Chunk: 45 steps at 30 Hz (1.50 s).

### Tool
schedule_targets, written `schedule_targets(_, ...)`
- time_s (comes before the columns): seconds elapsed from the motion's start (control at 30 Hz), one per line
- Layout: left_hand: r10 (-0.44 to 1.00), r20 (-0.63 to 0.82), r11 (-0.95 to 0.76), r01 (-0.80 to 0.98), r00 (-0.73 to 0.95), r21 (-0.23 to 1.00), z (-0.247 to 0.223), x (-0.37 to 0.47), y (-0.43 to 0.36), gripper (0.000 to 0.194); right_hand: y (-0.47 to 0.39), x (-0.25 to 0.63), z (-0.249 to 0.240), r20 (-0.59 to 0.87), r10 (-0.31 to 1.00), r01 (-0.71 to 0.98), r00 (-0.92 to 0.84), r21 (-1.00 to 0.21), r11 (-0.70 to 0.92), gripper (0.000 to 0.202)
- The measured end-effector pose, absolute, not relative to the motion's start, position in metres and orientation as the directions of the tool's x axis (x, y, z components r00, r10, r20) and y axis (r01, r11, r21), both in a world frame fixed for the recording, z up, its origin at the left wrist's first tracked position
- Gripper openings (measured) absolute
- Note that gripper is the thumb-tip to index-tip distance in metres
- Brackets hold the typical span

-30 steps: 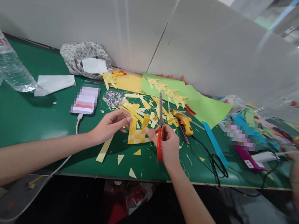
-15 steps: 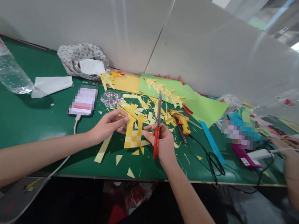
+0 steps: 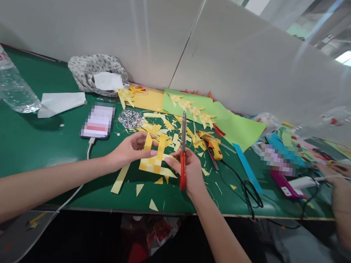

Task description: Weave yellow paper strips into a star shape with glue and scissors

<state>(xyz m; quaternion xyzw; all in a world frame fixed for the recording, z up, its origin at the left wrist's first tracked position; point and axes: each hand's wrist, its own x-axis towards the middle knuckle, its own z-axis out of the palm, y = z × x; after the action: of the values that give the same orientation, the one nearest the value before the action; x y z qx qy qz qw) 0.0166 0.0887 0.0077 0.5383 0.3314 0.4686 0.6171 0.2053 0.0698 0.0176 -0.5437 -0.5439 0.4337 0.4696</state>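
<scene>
A woven piece of yellow and pale yellow paper strips (image 3: 150, 164) is held up over the green table. My left hand (image 3: 135, 148) grips it from the left, with the thumb across the front and the fingers behind. My right hand (image 3: 188, 167) is closed around red-handled scissors (image 3: 184, 132), their blades pointing up and away. The right thumb and fingertips also touch the pale strips at the woven piece's right side. Behind the hands lie many yellow paper scraps (image 3: 169, 126). A loose pale strip (image 3: 120, 180) lies below my left hand.
A yellow glue gun (image 3: 213, 146) with a black cord lies to the right. Left are a phone (image 3: 98, 120) on a cable and a water bottle (image 3: 13, 81). Finished woven paper shapes (image 3: 193, 108) rest on green paper (image 3: 236, 128) at the back. Another person's hands (image 3: 337, 171) are at far right.
The woven piece has shifted slightly left and turned, and my left thumb now lies across its front. My right hand has moved a little left with the scissors, which stay in it.
</scene>
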Motion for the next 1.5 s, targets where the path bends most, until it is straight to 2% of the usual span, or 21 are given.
schedule_targets(0.13, 0.952, 0.052, -0.018, -0.114, 0.303, 0.993, 0.005, 0.017, 0.090, 0.022, 0.065, 0.201, 0.019, 0.004, 0.999, 0.268, -0.039, -0.963, 0.014, 0.038)
schedule_targets(0.23, 0.961, 0.027, 0.003, -0.109, 0.275, 0.994, 0.005, 0.017, 0.091, 0.014, 0.063, 0.201, 0.018, 0.053, 0.998, 0.411, -0.034, -0.910, 0.062, 0.035)
schedule_targets(0.37, 0.976, 0.030, 0.000, -0.134, 0.216, 0.991, 0.006, 0.016, 0.092, 0.014, 0.062, 0.205, 0.016, 0.224, 0.974, 0.731, 0.037, -0.670, 0.127, 0.043)
schedule_targets(0.43, 0.983, 0.033, -0.008, -0.141, 0.181, 0.990, 0.005, 0.015, 0.093, 0.015, 0.061, 0.206, 0.015, 0.303, 0.953, 0.827, 0.020, -0.540, 0.155, 0.047)
schedule_targets(0.57, 0.989, 0.031, -0.011, -0.138, 0.144, 0.990, 0.003, 0.014, 0.096, 0.016, 0.060, 0.205, 0.013, 0.393, 0.915, 0.905, -0.088, -0.352, 0.238, 0.044)
schedule_targets(0.67, 0.993, 0.017, 0.003, -0.167, 0.120, 0.986, 0.002, 0.015, 0.097, 0.016, 0.060, 0.203, 0.010, 0.400, 0.906, 0.927, -0.137, -0.271, 0.259, 0.043)
schedule_targets(1.03, 0.981, 0.068, -0.025, -0.226, 0.184, 0.974, 0.000, 0.015, 0.094, 0.006, 0.059, 0.198, 0.012, 0.361, 0.919, 0.915, -0.157, -0.298, 0.273, 0.043)
schedule_targets(1.5, 0.980, 0.041, -0.001, -0.205, 0.192, 0.979, 0.001, 0.014, 0.094, 0.014, 0.058, 0.198, 0.013, 0.349, 0.925, 0.906, -0.150, -0.326, 0.269, 0.040)
